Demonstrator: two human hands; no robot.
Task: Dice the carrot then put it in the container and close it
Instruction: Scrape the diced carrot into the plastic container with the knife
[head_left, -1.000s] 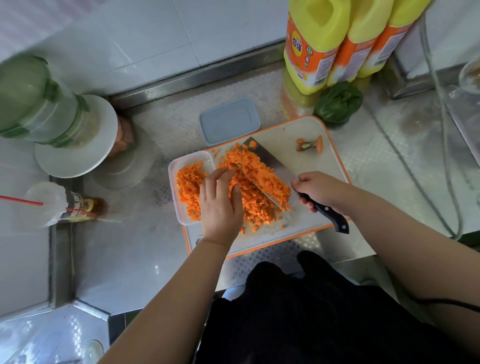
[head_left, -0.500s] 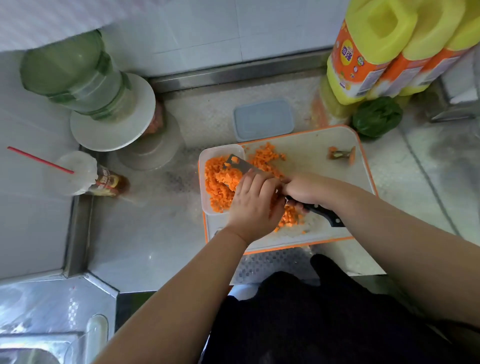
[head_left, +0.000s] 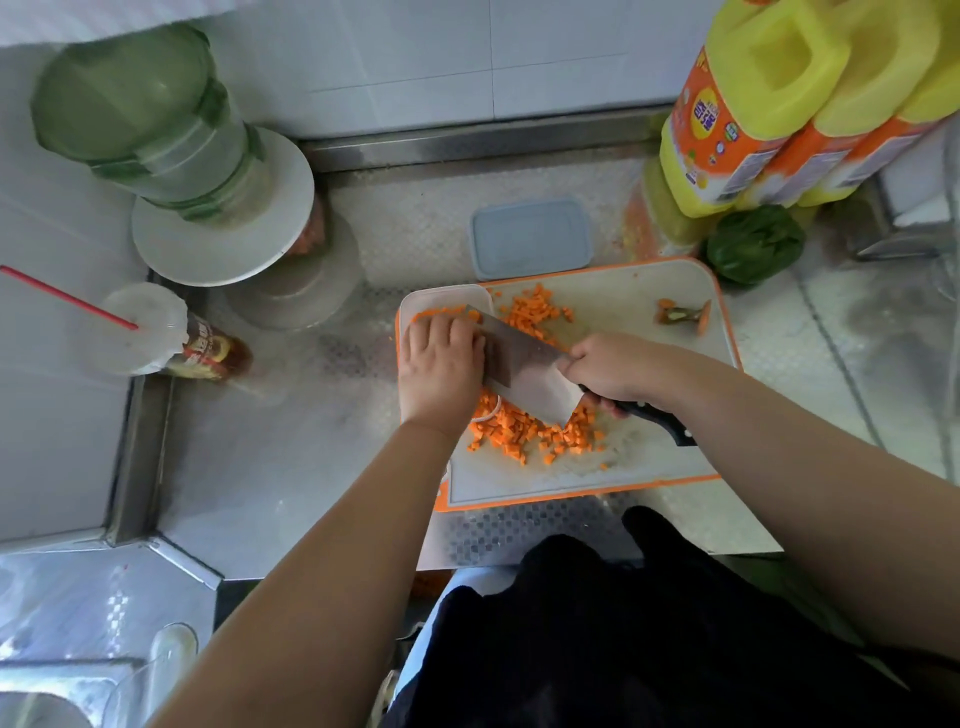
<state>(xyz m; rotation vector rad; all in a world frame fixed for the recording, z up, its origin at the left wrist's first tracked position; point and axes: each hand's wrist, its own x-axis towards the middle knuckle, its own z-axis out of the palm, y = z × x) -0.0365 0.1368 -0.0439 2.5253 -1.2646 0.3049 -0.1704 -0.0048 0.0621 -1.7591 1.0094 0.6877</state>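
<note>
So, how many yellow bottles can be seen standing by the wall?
3, in a row at the back right corner: the nearest bottle, the middle bottle and the far bottle, which is cut off by the picture edge. More may be hidden beyond it.

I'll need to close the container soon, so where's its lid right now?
In the head view the blue-grey lid lies flat on the steel counter just behind the cutting board, left of the yellow bottles.

The steel counter (head_left: 270, 467) carries a cutting board (head_left: 623, 473), grey lid (head_left: 531, 236), yellow bottles (head_left: 737, 145) and lidded cup (head_left: 140, 332).
</note>
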